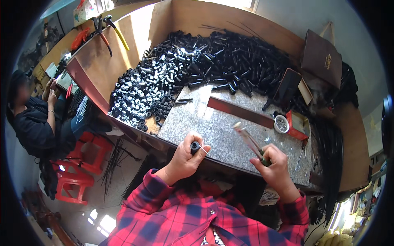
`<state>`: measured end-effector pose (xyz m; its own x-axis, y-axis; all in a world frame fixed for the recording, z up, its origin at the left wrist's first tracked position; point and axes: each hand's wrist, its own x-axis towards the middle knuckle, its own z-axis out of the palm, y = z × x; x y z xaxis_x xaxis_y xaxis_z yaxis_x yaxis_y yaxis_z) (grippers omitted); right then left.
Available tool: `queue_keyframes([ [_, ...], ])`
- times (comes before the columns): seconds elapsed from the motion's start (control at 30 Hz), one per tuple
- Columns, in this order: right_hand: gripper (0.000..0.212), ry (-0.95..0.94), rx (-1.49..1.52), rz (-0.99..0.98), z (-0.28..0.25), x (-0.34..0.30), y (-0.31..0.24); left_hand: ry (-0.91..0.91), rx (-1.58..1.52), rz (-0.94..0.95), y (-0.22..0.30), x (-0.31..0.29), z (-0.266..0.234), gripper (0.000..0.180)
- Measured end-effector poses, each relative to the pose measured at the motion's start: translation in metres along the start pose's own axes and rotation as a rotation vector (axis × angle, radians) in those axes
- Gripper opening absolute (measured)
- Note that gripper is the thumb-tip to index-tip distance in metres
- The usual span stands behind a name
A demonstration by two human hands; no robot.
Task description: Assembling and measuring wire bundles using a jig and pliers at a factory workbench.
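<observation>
My left hand (184, 159) is closed around a short black tubular part (195, 146), its round end facing up. A thin pale rod or wire (204, 150) sticks out beside my left thumb. To the right, my right hand (272, 165) grips a long slim tool (251, 140) by its green lower end. The tool tilts up and left over the speckled grey worktop (184, 125), with its pale tip highest. Its exact kind does not show. A flat dark metal bar (240, 111) lies on the worktop beyond both hands.
Heaps of black tubular parts (230, 57) and small fittings (143, 88) fill the bench's back and left. A white cup (281, 124) of small pieces, a red box (298, 130) and a phone (287, 85) stand right. Pliers (102, 37) hang left; a person (39, 115) sits beyond.
</observation>
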<state>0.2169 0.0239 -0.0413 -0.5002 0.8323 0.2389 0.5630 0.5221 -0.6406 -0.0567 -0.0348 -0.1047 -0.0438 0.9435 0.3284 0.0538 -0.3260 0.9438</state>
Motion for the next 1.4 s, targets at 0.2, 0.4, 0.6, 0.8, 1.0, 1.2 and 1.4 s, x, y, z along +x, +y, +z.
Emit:
queue_keyframes([
  [0.2, 0.036, 0.261, -0.613, -0.444, -0.002, 0.020, -0.020, 0.006, -0.038, -0.055, 0.009, -0.003, 0.005, 0.048],
  [0.4, 0.039, 0.302, -0.849, -0.557, 0.001, 0.024, -0.023, -0.040, -0.097, -0.044, 0.001, -0.007, 0.004, 0.081],
  [0.6, 0.035, 0.210, -0.794, -0.612, 0.008, 0.023, -0.025, 0.125, 0.014, -0.064, 0.006, -0.005, 0.017, 0.077],
  [0.8, 0.021, 0.140, -0.633, -0.560, 0.006, 0.015, -0.030, 0.212, -0.034, -0.094, 0.006, -0.008, 0.023, 0.046],
  [1.0, 0.024, -0.029, -0.515, -0.548, 0.008, -0.005, -0.024, 0.105, 0.033, -0.024, -0.005, -0.014, 0.010, 0.056],
  [1.2, 0.022, -0.957, 0.584, 0.243, 0.017, -0.020, -0.030, -0.101, -0.019, -0.014, -0.003, -0.015, 0.000, 0.072],
  [1.4, 0.043, -1.034, 0.809, 0.382, 0.021, -0.030, -0.022, -0.258, 0.061, 0.010, 0.001, -0.014, -0.004, 0.070],
])
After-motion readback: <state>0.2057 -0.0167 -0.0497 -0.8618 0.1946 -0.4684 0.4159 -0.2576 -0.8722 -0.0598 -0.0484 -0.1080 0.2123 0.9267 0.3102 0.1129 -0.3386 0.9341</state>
